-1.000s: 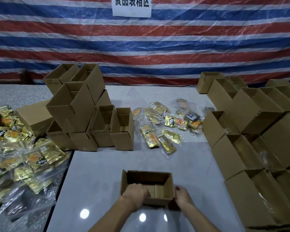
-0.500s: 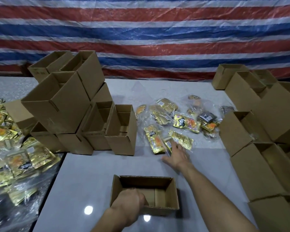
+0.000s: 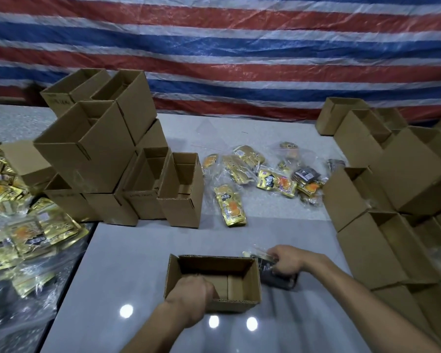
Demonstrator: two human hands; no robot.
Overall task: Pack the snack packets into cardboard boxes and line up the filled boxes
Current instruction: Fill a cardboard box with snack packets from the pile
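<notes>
Open box [image 3: 214, 284] front-centre; packets [image 3: 262, 179] behind; box stacks [image 3: 107, 159] left.

place: packing workshop | stacked cardboard boxes [image 3: 87, 154] | snack packets [image 3: 276, 184] | striped tarp wall [image 3: 239, 59]

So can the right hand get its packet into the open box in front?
Probably yes. The right hand holds the packet just beside the right wall of the box; its top is open, it looks empty, and the left hand grips only its near wall.

A glossy grey desk [image 3: 127, 263] lies under the right grip [image 3: 285, 261], with three light glints [image 3: 213, 321] nearer than it. Far beyond hangs a red-white-blue striped tarp [image 3: 239, 47]. Crinkled clear plastic sheeting [image 3: 10, 327] lies well left.
</notes>
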